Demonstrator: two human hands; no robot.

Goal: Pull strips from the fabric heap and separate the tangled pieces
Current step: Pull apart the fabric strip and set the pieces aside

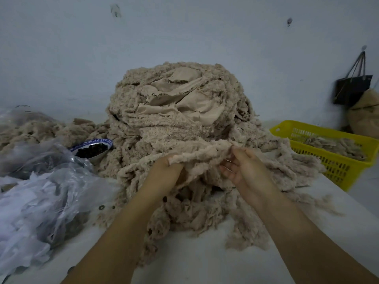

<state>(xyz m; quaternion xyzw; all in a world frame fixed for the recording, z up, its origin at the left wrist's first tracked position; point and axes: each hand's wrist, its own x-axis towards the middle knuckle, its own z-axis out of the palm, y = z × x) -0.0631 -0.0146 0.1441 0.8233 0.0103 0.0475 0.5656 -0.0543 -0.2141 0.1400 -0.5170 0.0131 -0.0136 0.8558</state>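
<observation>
A tall heap of beige fleecy fabric strips rises on the white table in front of me, with smooth beige backing showing near its top. Tangled strips spill down toward me. One fluffy strip stretches across the front of the heap between my hands. My left hand grips its left end with curled fingers. My right hand pinches its right part between thumb and fingertips, palm turned toward me.
A yellow plastic basket holding several strips stands at the right. A blue-rimmed bowl with dark pieces sits left of the heap. Clear plastic bags of scraps fill the left. A dark bag hangs on the wall.
</observation>
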